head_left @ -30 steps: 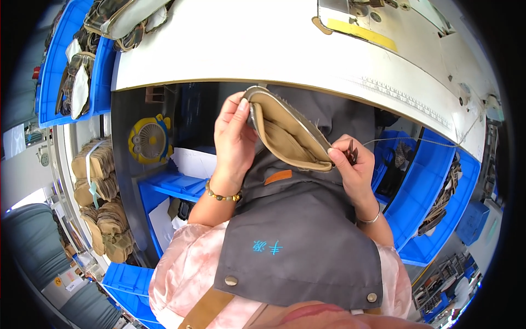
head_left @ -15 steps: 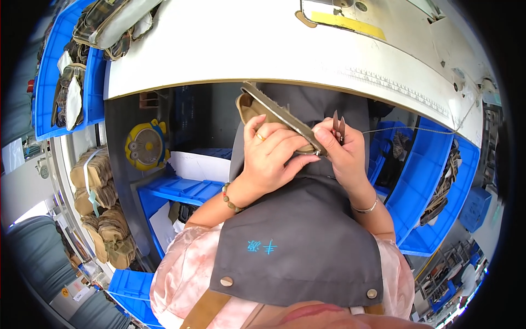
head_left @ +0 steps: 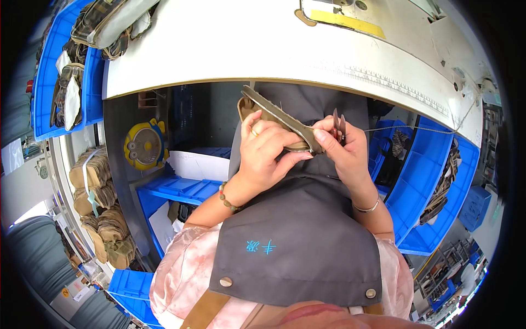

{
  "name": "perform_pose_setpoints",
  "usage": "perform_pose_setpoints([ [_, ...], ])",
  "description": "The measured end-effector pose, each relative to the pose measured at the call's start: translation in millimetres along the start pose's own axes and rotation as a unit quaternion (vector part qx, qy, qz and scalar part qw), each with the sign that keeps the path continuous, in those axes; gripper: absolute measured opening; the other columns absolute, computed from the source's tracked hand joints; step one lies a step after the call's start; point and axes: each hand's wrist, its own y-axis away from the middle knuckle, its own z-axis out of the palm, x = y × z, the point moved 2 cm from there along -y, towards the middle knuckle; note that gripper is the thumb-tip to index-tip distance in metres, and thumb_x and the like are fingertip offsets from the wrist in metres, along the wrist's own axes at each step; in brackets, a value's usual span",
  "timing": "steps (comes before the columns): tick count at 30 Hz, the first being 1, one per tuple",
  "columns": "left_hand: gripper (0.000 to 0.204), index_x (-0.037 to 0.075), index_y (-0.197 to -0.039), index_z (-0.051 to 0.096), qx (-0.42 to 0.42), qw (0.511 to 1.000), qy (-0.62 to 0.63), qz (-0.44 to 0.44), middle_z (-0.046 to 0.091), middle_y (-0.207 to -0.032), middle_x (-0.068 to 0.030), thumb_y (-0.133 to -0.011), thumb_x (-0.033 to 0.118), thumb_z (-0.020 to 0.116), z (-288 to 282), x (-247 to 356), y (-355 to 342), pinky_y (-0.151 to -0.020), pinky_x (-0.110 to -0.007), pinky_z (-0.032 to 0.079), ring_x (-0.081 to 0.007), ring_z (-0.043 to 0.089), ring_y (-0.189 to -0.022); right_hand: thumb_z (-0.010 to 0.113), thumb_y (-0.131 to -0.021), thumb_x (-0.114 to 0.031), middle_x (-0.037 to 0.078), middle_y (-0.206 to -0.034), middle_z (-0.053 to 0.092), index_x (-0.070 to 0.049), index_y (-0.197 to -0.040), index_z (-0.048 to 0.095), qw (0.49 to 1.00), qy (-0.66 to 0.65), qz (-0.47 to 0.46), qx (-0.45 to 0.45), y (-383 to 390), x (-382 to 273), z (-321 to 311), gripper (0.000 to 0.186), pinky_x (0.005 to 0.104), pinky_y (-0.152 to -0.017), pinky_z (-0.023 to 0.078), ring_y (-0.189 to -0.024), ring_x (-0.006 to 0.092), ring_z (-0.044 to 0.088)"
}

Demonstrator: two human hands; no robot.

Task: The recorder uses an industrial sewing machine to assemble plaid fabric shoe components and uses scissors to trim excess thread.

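A khaki fabric piece with a metal zipper (head_left: 278,114), pouch-like in shape, is held slantwise above my lap, just off the table's front edge. My left hand (head_left: 266,147) is closed on its lower side, thumb near the zipper's lower end. At that same lower right end, my right hand (head_left: 348,153) touches the fabric with thumb and fingertips. Thread snips (head_left: 338,127) are tucked in the right hand, dark blades pointing up and standing apart. Part of the snips is hidden by the fingers.
The white table (head_left: 230,55) has a printed ruler (head_left: 394,88) along its edge. From the right hand a thin cord (head_left: 405,129) runs toward the table's right side. Blue bins (head_left: 424,181) with fabric pieces stand right and left. Bundled khaki pieces (head_left: 90,170) and a yellow fan (head_left: 145,145) are left.
The fabric piece has turned slightly, showing more of the zipper teeth. My left hand has shifted a little left and its fingers have moved along the fabric. The right hand keeps the snips.
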Motion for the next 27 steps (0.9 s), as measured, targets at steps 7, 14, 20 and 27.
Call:
perform_pose_setpoints([
  [7,0.030,0.014,-0.088,0.071,-0.003,1.000,0.024,-0.016,0.067,-0.079,0.0035,-0.069,0.030,0.087,-1.5,-2.8,-1.0,-0.104,-0.045,0.036,-0.0180,0.061,-0.081,0.064,-0.097,-0.010,-0.005,-0.075,0.059,0.001,-0.098,0.068,1.000,0.002,0.011,0.015,-2.5,-2.6,-3.0,0.012,0.0182,-0.058,0.035,-0.066,0.0003,0.045],
  [14,0.029,0.007,-0.086,0.068,-0.015,1.000,0.018,0.003,0.066,-0.075,-0.0027,-0.069,0.021,0.086,-22.2,-5.5,-13.9,-0.099,-0.046,0.045,-0.0233,0.062,-0.075,0.068,-0.092,-0.010,-0.004,-0.081,0.061,-0.001,-0.099,0.068,0.963,0.236,-0.091,0.093,-12.6,-29.8,-26.9,0.011,0.0185,-0.059,0.036,-0.069,0.0013,0.047],
  [20,0.033,0.008,-0.087,0.071,-0.010,0.999,-0.028,0.028,0.062,-0.070,-0.0005,-0.065,0.028,0.085,-83.4,-11.8,-61.8,-0.089,-0.042,0.049,-0.0218,0.061,-0.070,0.073,-0.086,-0.018,0.009,-0.086,0.065,-0.004,-0.103,0.066,0.743,0.591,-0.209,0.234,-48.1,-83.1,-108.2,0.023,0.0309,-0.067,0.050,-0.075,0.0242,0.063],
  [27,0.028,0.018,-0.089,0.070,-0.169,0.932,-0.212,0.241,0.058,-0.080,0.0053,-0.065,0.029,0.080,-84.9,-1.9,-165.7,-0.104,-0.047,0.037,-0.0174,0.057,-0.091,0.074,-0.082,-0.027,0.005,-0.099,0.067,-0.006,-0.102,0.067,0.535,0.721,-0.405,0.174,-94.0,-109.0,-143.1,0.030,0.0365,-0.071,0.051,-0.087,0.0263,0.065],
])
